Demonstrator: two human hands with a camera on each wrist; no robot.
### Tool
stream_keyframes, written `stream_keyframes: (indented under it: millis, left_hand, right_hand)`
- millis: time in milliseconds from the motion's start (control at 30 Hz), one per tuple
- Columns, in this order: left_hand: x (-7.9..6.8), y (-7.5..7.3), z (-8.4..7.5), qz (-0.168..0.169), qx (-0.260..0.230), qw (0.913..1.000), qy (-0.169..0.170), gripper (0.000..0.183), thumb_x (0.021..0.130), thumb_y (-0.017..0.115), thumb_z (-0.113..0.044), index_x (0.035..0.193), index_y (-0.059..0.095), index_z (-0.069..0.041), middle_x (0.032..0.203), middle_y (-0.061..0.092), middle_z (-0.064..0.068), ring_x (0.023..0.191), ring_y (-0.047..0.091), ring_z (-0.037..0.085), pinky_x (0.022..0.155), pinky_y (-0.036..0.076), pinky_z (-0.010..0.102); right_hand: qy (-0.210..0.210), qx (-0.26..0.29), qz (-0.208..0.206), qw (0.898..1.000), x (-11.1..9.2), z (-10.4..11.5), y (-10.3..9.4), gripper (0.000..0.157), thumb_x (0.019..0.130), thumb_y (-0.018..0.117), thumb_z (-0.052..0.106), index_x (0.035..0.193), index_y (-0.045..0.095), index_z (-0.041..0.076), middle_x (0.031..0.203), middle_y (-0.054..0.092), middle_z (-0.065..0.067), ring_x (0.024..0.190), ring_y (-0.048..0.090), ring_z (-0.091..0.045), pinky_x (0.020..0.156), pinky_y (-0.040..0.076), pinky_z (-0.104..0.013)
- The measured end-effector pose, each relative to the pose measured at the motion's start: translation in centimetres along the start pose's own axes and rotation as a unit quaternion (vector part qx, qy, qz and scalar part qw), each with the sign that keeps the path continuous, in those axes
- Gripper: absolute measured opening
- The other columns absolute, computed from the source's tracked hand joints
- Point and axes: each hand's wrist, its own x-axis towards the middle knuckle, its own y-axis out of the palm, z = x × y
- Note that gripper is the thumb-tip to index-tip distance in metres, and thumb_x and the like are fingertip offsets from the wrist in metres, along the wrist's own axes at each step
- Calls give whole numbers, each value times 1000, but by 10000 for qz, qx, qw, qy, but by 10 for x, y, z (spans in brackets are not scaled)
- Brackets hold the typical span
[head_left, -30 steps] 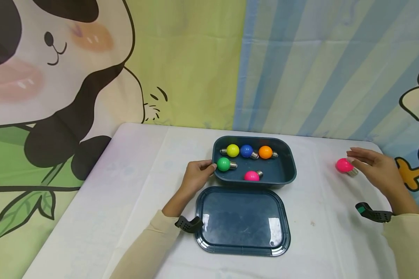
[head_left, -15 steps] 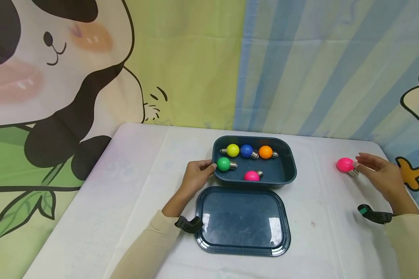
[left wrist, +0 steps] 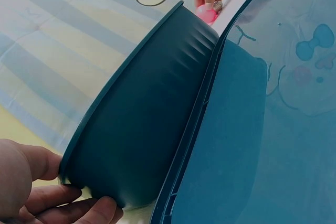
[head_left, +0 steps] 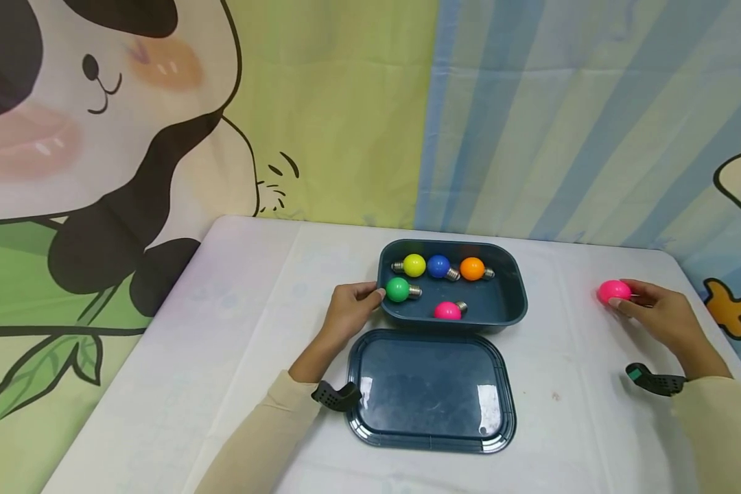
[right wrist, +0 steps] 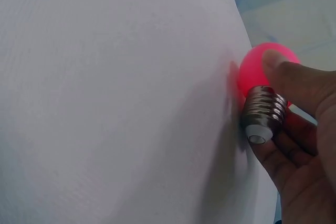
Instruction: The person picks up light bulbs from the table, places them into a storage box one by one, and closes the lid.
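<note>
At the right of the table my right hand (head_left: 667, 315) pinches a pink light bulb (head_left: 614, 291). The right wrist view shows my thumb on the pink globe, the metal screw base (right wrist: 262, 109) beside it and fingers behind. Mid-table, my left hand (head_left: 348, 312) holds the left end of a dark blue box (head_left: 500, 291), thumb at the rim. Inside the box lie a yellow bulb (head_left: 414, 265), a blue bulb (head_left: 438, 266), an orange bulb (head_left: 472, 268), a green bulb (head_left: 398, 289) and another pink bulb (head_left: 447, 311).
A dark blue lid (head_left: 432, 391) lies flat just in front of the box. The table has a white cloth (head_left: 272, 295). Behind it hangs a printed curtain (head_left: 346, 116). Each wrist wears a black band (head_left: 654, 379).
My right hand has gone from touching near the pink bulb's base to pinching the bulb, its fingers closing around it. My left hand stays at the box.
</note>
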Motion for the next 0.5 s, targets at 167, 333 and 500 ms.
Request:
stream_keyframes:
  millis: [167, 333, 500]
  left_hand:
    - [0, 1, 1, -7, -9, 10000, -35, 36, 93, 64, -18, 121, 64, 6, 108, 70, 14, 98, 67, 20, 81, 56, 31]
    - [1, 1, 1, 1, 6, 10000, -25, 36, 94, 64, -18, 120, 64, 6, 107, 70, 13, 97, 68, 20, 81, 56, 31]
    - [0, 0, 0, 11, -25, 10000, 10, 36, 94, 64, -17, 120, 64, 7, 107, 70, 14, 97, 68, 20, 80, 56, 31]
  right_hand:
    - [-85, -143, 8, 9999, -1, 5, -2, 83, 94, 54, 55, 148, 32, -3, 136, 40, -35, 119, 38, -52, 85, 48, -62]
    - [-513, -310, -139, 9981, -3, 25, -2, 70, 96, 58, 42, 145, 38, -4, 133, 44, -34, 114, 43, -51, 73, 56, -46]
    - [-1038, -418, -95, 9937, -6, 59, 0, 69, 95, 60, 42, 143, 41, -4, 129, 48, -34, 112, 46, -51, 68, 57, -33]
